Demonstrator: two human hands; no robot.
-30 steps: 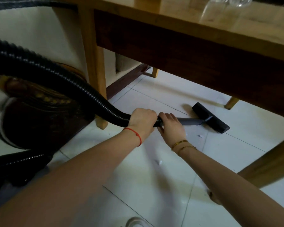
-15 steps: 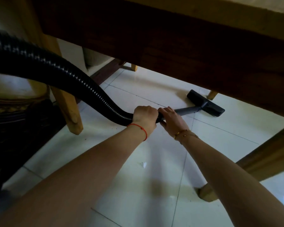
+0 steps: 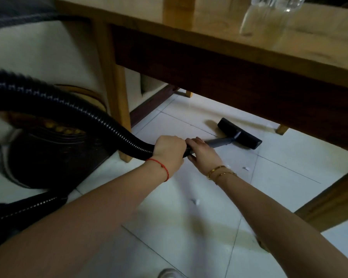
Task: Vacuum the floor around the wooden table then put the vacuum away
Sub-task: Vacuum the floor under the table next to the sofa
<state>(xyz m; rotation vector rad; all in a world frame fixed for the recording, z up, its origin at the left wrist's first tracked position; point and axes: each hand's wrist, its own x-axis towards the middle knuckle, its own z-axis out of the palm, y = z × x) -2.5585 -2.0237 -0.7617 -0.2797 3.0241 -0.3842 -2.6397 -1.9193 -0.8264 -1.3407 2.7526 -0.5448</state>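
Observation:
A black ribbed vacuum hose (image 3: 74, 109) curves in from the left to a grey wand (image 3: 220, 141). The wand ends in a flat black floor nozzle (image 3: 239, 136) resting on the white tiles (image 3: 289, 157) under the wooden table (image 3: 219, 37). My left hand (image 3: 168, 150) is shut around the hose end. Just ahead of it my right hand (image 3: 204, 155) grips the start of the wand. Small white scraps (image 3: 195, 201) lie on the tiles near my arms; another scrap (image 3: 246, 168) lies right of my right wrist.
A table leg (image 3: 117, 97) stands just left of the hose. Another leg (image 3: 333, 201) slants at the right. A dark round object with gold trim (image 3: 54, 149) sits at the left. Clear plastic bottles (image 3: 275, 2) stand on the tabletop. My shoe tip (image 3: 168, 273) shows at the bottom.
The view has risen, so the tabletop shows again. The nozzle sits a little nearer to me under the table. Both hands keep their grip.

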